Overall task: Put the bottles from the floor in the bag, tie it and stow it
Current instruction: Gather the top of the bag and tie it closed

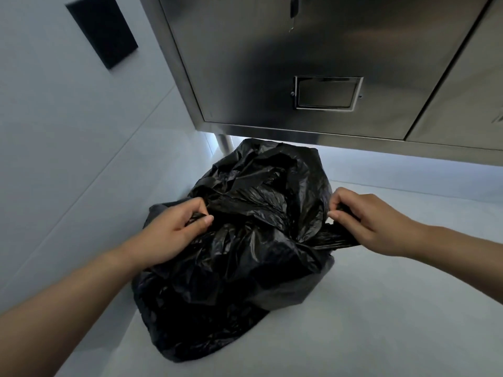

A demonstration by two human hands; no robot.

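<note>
A crumpled black plastic bag (pixel 245 254) lies on the pale floor in front of me, bulging and full. My left hand (pixel 174 232) pinches a fold of the bag's rim on its left side. On the right side, my right hand (pixel 364 221) grips a twisted strip of the bag's plastic and holds it out to the right. No bottles show; whatever is inside the bag is hidden by the plastic.
A stainless steel cabinet (pixel 299 63) with a recessed handle (pixel 326 92) stands just behind the bag, raised on a leg (pixel 224 142) with a gap beneath. A pale wall (pixel 68 131) with a dark panel (pixel 103 31) runs along the left.
</note>
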